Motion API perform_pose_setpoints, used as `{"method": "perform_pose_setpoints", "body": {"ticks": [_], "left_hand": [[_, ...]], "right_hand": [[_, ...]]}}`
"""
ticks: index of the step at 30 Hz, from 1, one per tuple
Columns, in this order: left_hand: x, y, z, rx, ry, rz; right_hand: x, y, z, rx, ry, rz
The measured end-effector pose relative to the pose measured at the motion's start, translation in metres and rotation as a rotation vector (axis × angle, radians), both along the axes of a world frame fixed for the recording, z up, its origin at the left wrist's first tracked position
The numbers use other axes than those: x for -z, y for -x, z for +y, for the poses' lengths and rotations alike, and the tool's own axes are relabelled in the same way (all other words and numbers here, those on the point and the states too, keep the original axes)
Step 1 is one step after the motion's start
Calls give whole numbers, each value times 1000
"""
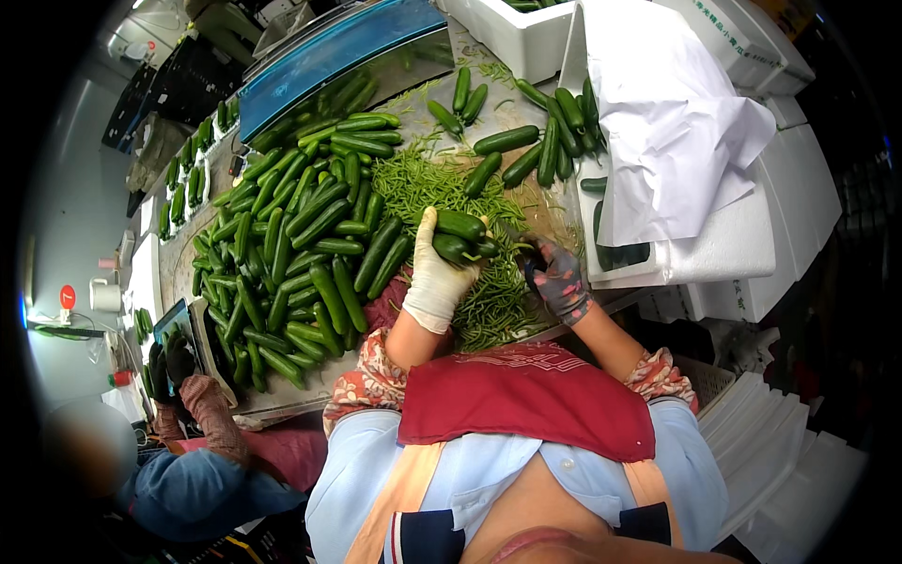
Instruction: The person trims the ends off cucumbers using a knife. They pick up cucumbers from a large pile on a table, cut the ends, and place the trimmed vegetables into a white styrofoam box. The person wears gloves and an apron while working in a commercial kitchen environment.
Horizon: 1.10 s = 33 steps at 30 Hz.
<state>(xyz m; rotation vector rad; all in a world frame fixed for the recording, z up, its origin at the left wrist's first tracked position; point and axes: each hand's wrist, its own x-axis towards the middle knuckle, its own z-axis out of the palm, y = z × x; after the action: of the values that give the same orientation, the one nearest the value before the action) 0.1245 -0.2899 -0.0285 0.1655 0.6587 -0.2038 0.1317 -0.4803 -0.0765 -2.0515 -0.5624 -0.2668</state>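
Observation:
My left hand (438, 285), in a white glove, grips a few small green cucumbers (459, 225) with their stem ends turned toward my right hand. My right hand (561, 278), in a dark patterned glove, is closed around a small dark hand tool (518, 238). The fingers hide most of this tool, so its exact kind is unclear. Beneath both hands spreads a heap of thin green stem trimmings (430, 185). To the left lies a large pile of cucumbers (282, 261). Loose cucumbers (506, 139) rest on the table beyond my right hand.
At right stands a white foam box (712, 257), partly covered by white paper (662, 141), with cucumbers inside. Another foam box (535, 42) is at the back. A blue-topped metal housing (345, 63) borders the pile. A co-worker (204, 486) works at lower left beside packed trays (187, 187).

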Motion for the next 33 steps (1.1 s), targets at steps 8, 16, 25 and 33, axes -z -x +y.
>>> {"method": "perform_pose_setpoints", "body": {"ticks": [8,16,25,33], "left_hand": [[-1,-9,1,-194,3,-96],[3,-5,-4,-157,-191,-116],[-42,-21,190,-879,-19,-432],[83,-141,43,442,-2111,-727]], "right_hand": [[19,32,9,-86,25,176],[39,28,20,-185,-248,696],[106,40,-11,-480,-1115,1153],[95,50,-5,-301,-733,785]]}}
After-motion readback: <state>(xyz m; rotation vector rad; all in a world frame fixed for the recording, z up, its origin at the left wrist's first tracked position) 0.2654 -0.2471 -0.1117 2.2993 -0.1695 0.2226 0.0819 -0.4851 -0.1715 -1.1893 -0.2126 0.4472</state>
